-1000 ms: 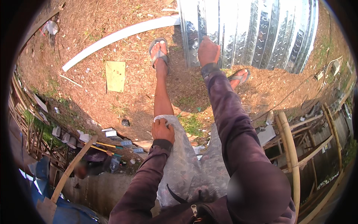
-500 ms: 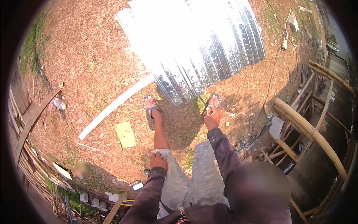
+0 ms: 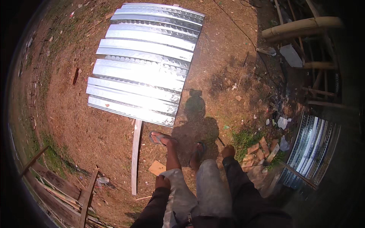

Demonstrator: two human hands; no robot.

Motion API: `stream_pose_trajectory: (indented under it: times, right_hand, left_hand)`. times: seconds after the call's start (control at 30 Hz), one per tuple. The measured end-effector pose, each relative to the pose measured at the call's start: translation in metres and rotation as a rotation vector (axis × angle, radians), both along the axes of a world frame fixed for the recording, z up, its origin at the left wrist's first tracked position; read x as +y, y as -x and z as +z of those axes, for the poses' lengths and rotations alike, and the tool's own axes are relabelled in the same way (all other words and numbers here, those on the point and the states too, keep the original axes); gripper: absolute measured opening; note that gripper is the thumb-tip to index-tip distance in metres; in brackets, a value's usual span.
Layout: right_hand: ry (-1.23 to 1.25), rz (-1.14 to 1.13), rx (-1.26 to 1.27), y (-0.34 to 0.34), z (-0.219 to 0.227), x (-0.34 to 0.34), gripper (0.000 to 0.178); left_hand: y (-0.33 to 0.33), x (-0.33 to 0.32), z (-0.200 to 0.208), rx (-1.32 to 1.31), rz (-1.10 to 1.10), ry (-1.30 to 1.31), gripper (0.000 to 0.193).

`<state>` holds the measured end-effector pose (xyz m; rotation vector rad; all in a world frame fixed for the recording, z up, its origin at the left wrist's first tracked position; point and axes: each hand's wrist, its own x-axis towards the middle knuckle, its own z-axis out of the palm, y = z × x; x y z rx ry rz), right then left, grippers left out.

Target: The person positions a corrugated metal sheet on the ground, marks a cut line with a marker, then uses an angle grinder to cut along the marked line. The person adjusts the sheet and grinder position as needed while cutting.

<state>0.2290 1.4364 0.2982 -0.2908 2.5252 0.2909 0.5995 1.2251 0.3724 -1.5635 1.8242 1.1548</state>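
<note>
My right hand (image 3: 228, 151) is closed around a thin dark rod (image 3: 221, 141), which sticks out past the fingers over the ground and is apart from the metal. What kind of tool it is cannot be made out. At my left knee, my left hand (image 3: 162, 182) is closed against the light grey trouser leg (image 3: 178, 186), its fingers in shadow and seemingly gripping the cloth. Ahead and to the left, shiny ribbed metal sheets (image 3: 133, 68) lie flat on the ground, parts washed out by glare. Sandals (image 3: 157, 138) are on my feet near the sheets' closest corner.
A long pale strip (image 3: 136, 159) extends from beneath the sheets, near a tan flat piece (image 3: 157, 167). On the right are broken bricks (image 3: 259, 152), more ribbed metal (image 3: 308, 148) and bamboo poles (image 3: 300, 27). Wooden boards (image 3: 57, 182) stand at the lower left. A dark cable (image 3: 249, 38) crosses the dirt.
My view has turned, and the sheets now appear farther left and fully in view. The rod in my right hand has come away from the sheets' edge. My left hand stays at the knee.
</note>
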Motion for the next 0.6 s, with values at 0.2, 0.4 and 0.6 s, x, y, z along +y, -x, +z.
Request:
stream_pose_trajectory:
  times: [0.2,0.4,0.6]
  right_hand:
    - [-0.111,-0.37,-0.095,-0.036,-0.055,0.176,0.024]
    - [-0.304,-0.407,-0.132,-0.071,-0.077,0.263,0.029]
    - [0.18,-1.279,0.392,-0.135,0.004,0.26,0.033]
  left_hand:
    - [-0.004,-0.037,0.015,-0.132,-0.184,0.115,0.024]
    - [0.023,-0.07,0.02,-0.297,-0.367,0.265,0.016]
    - [0.047,-0.089,0.017,-0.086,-0.693,0.234,0.018]
